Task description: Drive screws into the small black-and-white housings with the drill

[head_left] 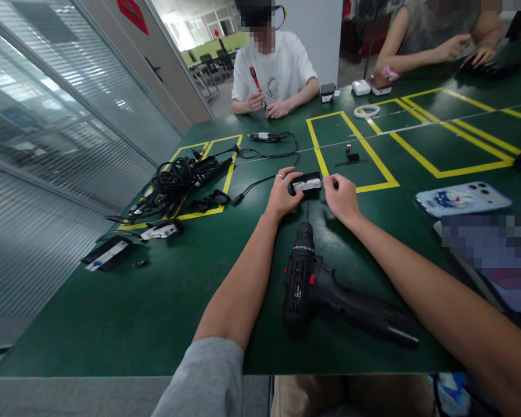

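My left hand (285, 191) grips a small black box with a white strip (307, 183) by its left end, thumb and fingers on opposite sides. At the box's right end, my right hand (341, 198) has its fingers pinched together; what is between them, if anything, is hidden. Whether those fingertips touch the box, I cannot tell. Just below both hands lies a black cordless drill (301, 284) on its side, its bit pointing away from me towards the box. Past my right hand, a small black piece (353, 157) and a tiny red piece (348, 148) rest inside a yellow-taped rectangle.
Tangled black cables (178, 182) fill the left taped area, with two black-and-white boxes (108, 253) nearby. A pen-like corded tool (264, 136) lies farther back. On the right are a phone (462, 198) and a tablet-like device (495, 266). Across the table, one person holds a red screwdriver (255, 78).
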Demonstrator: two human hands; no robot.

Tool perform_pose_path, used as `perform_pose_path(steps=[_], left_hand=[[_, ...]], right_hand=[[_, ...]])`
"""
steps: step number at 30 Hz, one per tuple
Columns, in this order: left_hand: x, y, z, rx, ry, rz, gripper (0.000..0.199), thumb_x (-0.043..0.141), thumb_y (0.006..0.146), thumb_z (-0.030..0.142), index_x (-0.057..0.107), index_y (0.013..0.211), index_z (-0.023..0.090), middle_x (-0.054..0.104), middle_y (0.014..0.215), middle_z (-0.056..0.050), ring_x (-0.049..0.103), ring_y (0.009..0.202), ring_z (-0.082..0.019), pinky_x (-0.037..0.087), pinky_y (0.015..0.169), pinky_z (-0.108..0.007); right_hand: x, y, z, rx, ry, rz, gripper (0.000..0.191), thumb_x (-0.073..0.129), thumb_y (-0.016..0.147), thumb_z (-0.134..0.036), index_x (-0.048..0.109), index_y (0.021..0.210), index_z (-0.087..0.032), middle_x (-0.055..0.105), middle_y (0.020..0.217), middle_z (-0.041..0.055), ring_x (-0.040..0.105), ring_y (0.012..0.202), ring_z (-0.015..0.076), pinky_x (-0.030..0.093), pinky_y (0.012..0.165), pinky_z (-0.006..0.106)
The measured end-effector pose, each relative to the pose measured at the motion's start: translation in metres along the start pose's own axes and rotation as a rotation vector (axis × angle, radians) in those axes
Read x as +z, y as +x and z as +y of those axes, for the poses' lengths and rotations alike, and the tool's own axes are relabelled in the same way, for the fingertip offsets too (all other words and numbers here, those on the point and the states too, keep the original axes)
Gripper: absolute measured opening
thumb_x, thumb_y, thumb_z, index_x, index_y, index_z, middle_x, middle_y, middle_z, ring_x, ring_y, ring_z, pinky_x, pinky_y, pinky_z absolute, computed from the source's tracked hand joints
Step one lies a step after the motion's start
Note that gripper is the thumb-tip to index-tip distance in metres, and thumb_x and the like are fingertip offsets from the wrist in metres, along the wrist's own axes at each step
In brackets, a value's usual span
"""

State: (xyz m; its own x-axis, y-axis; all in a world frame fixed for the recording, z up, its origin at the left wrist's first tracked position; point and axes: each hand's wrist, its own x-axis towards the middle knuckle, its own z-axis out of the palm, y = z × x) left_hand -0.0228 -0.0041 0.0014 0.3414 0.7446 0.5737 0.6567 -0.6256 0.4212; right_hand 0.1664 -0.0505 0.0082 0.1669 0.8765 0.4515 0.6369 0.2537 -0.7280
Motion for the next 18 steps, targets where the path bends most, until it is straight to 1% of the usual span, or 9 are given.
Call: perform_pose_path(steps=[1,3,5,7,10,13,15,16,18], left_hand=[[0.003,0.0,-0.004,0.009,-0.009,-0.031,0.047,0.063,0.079,0.025,0.055,0.125,0.02,0.045,0.141,-0.013,0.044,0.135,-0.027,0.036,0.116,-0.045],[0.008,0.001,-0.007,0.034,-0.019,-0.086,0.056,0.068,0.076,0.028,0.053,0.13,0.02,0.043,0.143,-0.014,0.043,0.136,-0.027,0.037,0.116,-0.044],[0.011,0.002,-0.008,0.044,-0.02,-0.123,0.061,0.071,0.075,0.029,0.051,0.133,0.021,0.046,0.14,-0.013,0.045,0.133,-0.026,0.039,0.114,-0.043],[0.012,0.003,-0.006,0.026,-0.013,-0.134,0.06,0.069,0.077,0.026,0.051,0.134,0.023,0.051,0.133,-0.01,0.051,0.126,-0.024,0.042,0.111,-0.041],[0.013,0.002,-0.004,-0.004,0.002,-0.114,0.052,0.066,0.08,0.025,0.055,0.131,0.024,0.056,0.121,-0.008,0.057,0.114,-0.022,0.047,0.104,-0.037],[0.013,0.001,-0.001,-0.016,-0.002,-0.072,0.043,0.064,0.081,0.027,0.06,0.123,0.023,0.056,0.115,-0.008,0.058,0.107,-0.021,0.049,0.099,-0.035],[0.012,0.0,0.003,-0.025,-0.01,-0.043,0.039,0.063,0.081,0.026,0.062,0.119,0.023,0.056,0.114,-0.008,0.058,0.106,-0.021,0.049,0.099,-0.034],[0.012,0.0,0.005,-0.025,-0.013,-0.036,0.038,0.063,0.08,0.025,0.063,0.118,0.023,0.056,0.114,-0.008,0.058,0.106,-0.021,0.049,0.099,-0.034],[0.011,0.001,0.008,-0.01,-0.021,-0.045,0.037,0.063,0.078,0.023,0.064,0.115,0.023,0.056,0.114,-0.007,0.058,0.106,-0.02,0.049,0.098,-0.033]], right_hand=[[0.001,0.001,0.001,0.003,-0.005,0.001,0.047,0.034,0.098,-0.042,0.071,0.09,-0.016,0.073,0.08,0.0123,0.068,0.077,0.0267,0.049,0.076,0.037],[0.003,0.003,0.003,0.005,-0.012,0.009,0.052,0.027,0.1,-0.041,0.072,0.095,-0.015,0.075,0.091,0.0143,0.069,0.087,0.028,0.049,0.082,0.039],[0.006,0.003,0.004,0.006,-0.017,0.023,0.05,0.028,0.1,-0.037,0.07,0.112,-0.013,0.073,0.109,0.0165,0.068,0.101,0.0292,0.047,0.089,0.04],[0.007,0.004,0.006,0.001,-0.018,0.014,0.049,0.031,0.099,-0.034,0.063,0.127,-0.01,0.069,0.121,0.0177,0.065,0.109,0.0299,0.047,0.093,0.041],[0.008,0.003,0.006,-0.032,-0.024,-0.047,0.05,0.03,0.099,-0.031,0.058,0.135,-0.009,0.068,0.125,0.0171,0.066,0.109,0.0302,0.047,0.094,0.043],[0.007,0.003,0.003,-0.103,-0.065,-0.123,0.05,0.027,0.1,-0.025,0.051,0.142,-0.014,0.064,0.133,0.0137,0.063,0.114,0.0294,0.047,0.096,0.044],[0.006,0.002,0.0,-0.148,-0.123,-0.184,0.05,0.032,0.098,-0.023,0.047,0.145,-0.017,0.062,0.135,0.0129,0.061,0.116,0.0299,0.046,0.096,0.044],[0.005,0.001,0.0,-0.165,-0.158,-0.214,0.05,0.036,0.096,-0.022,0.048,0.145,-0.018,0.062,0.135,0.0132,0.061,0.115,0.0305,0.046,0.095,0.044],[0.002,0.0,-0.002,-0.181,-0.222,-0.25,0.046,0.044,0.094,-0.022,0.054,0.139,-0.018,0.064,0.13,0.0144,0.062,0.112,0.0315,0.046,0.094,0.043]])
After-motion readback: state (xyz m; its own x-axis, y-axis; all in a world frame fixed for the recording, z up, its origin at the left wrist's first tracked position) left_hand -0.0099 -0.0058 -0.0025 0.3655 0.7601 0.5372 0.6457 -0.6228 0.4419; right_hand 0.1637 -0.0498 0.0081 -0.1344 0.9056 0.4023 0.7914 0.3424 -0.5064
